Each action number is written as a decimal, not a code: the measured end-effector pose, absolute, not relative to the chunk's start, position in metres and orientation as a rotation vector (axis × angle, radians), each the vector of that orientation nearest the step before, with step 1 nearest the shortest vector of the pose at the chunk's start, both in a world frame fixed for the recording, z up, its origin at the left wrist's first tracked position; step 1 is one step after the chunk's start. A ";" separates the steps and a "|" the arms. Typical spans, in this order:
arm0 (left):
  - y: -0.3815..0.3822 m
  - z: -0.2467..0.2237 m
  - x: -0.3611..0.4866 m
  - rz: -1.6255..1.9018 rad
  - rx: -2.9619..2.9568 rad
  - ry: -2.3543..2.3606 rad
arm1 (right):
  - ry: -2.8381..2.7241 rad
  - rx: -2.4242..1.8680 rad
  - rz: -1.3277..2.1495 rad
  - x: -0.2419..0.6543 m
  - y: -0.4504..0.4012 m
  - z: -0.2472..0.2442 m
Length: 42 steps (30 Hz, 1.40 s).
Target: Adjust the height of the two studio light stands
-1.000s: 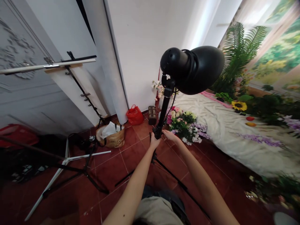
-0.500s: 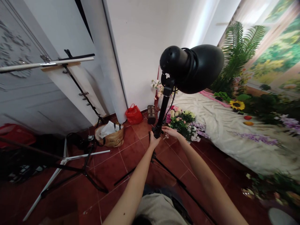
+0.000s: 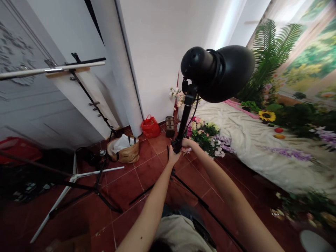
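Note:
A black lamp [image 3: 223, 71] with a rounded head and a looped cord sits on top of a black stand [image 3: 185, 117], which leans slightly right at its top. Its thin legs spread over the red floor tiles. My left hand [image 3: 174, 154] is wrapped round the pole just under a dark joint. Right beside it, a little higher, my right hand [image 3: 188, 142] is closed against the pole at that joint; its fingertips are partly hidden behind the pole.
Left: a backdrop stand with a clamped white bar [image 3: 60, 69], tripod legs, a woven basket [image 3: 127, 154]. By the wall: a red bag [image 3: 150, 127], a small chest [image 3: 169, 126]. Right: flowers [image 3: 203, 134] and a cloth-covered platform [image 3: 246, 140] with a sunflower [image 3: 267, 116].
My right hand's fingers, extended before, have closed in at the pole. The lamp head shows slightly higher and further right.

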<state>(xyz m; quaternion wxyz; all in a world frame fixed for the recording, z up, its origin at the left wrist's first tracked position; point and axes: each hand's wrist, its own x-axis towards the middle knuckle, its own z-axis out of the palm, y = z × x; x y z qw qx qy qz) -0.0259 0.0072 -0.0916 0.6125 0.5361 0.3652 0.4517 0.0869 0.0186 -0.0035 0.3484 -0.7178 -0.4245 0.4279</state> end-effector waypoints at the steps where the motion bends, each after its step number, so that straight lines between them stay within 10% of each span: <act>1: 0.007 -0.091 -0.026 1.044 1.236 0.842 | -1.099 -1.900 1.148 0.088 0.018 -0.004; 42: 0.000 -0.075 -0.036 1.112 1.247 0.872 | -1.305 -1.680 0.385 0.083 -0.068 -0.011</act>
